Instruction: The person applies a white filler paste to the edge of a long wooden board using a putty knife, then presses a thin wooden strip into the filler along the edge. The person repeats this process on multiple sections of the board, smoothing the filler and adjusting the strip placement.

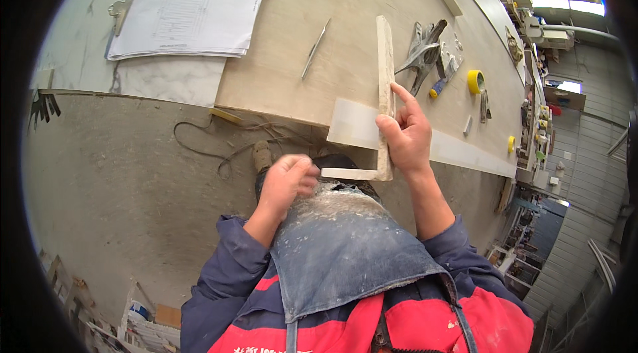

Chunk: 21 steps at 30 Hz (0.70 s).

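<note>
My right hand (407,132) grips an L-shaped off-white strip piece (385,54), thumb on the near face and index finger stretched along the back. Its long arm points away from me over the table edge, and its short arm reaches left in front of my apron. Close to the tip of that short arm is my left hand (287,183), apart from it, fingers curled in and slightly blurred. Whether those fingers hold something small is hidden. A white flat sheet (351,122) lies on the table edge beneath the piece. Left of the long arm rests a slim metal tool (316,49).
Metal spring clamps (423,54), a yellow tape roll (475,82) and a blue-yellow handle (436,88) lie to the right on the wooden tabletop (279,81). Clipped papers (193,11) rest on a marble-patterned slab at far left. A cord (226,154) trails on the floor.
</note>
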Tool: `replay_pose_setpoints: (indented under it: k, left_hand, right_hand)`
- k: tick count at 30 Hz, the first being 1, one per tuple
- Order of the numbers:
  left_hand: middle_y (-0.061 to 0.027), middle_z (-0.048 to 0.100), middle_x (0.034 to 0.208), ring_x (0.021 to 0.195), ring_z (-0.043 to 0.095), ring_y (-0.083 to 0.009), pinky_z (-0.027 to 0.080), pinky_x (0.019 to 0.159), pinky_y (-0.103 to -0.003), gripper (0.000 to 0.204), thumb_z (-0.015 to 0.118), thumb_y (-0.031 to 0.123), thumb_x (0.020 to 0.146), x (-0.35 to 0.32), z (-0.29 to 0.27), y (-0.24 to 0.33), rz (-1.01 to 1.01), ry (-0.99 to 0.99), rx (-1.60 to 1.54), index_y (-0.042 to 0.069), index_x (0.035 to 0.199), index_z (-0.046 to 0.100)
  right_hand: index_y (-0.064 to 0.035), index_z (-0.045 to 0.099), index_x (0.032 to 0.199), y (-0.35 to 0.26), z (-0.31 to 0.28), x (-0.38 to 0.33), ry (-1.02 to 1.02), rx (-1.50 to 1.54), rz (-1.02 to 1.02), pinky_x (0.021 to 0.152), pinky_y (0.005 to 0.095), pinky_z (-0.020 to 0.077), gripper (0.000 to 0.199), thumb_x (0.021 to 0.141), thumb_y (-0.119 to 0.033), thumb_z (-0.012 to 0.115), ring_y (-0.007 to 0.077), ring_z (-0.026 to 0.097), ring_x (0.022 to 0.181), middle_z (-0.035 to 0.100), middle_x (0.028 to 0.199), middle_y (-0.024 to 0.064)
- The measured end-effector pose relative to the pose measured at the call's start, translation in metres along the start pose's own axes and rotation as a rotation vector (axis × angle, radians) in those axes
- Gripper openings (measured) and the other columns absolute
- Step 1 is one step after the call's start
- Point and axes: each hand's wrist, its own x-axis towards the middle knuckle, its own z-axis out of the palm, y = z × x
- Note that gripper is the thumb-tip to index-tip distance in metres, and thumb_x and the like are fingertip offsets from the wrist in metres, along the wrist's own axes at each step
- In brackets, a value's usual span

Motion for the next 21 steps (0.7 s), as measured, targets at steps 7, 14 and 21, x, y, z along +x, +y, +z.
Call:
replay_pose_setpoints:
  k: [7,14,21]
  left_hand:
    - [-0.0195,0.038,0.165,0.149,0.041,-0.0326,0.037,0.119,-0.043,0.075,0.055,0.004,0.099,0.018,0.025,-0.002,0.531,-0.124,0.172,0.000,0.165,0.019]
    - [-0.0223,0.042,0.163,0.149,0.043,-0.0301,0.039,0.118,-0.041,0.074,0.057,0.005,0.095,0.013,0.026,0.003,0.575,-0.101,0.328,-0.004,0.161,0.026]
    - [-0.0151,0.063,0.146,0.137,0.055,-0.0226,0.042,0.114,-0.038,0.060,0.059,0.006,0.097,-0.001,0.017,0.009,0.666,-0.043,0.572,-0.002,0.155,0.043]
  right_hand:
    - [-0.0089,0.065,0.141,0.018,-0.008,-0.011,0.046,-0.292,0.006,0.057,0.0309,0.0423,0.067,0.078,-0.030,0.077,0.0137,0.047,0.058,0.048,0.064,0.0022]
    - [-0.0083,0.066,0.138,0.025,0.009,-0.016,0.054,-0.335,-0.018,0.066,0.0378,0.0521,0.066,0.077,-0.032,0.077,0.0254,0.061,0.066,0.065,0.077,0.0129]
    - [-0.0108,0.065,0.141,0.037,0.027,-0.010,0.085,-0.335,-0.114,0.057,0.0318,0.0433,0.066,0.080,-0.030,0.079,0.0134,0.048,0.057,0.047,0.063,0.0011]
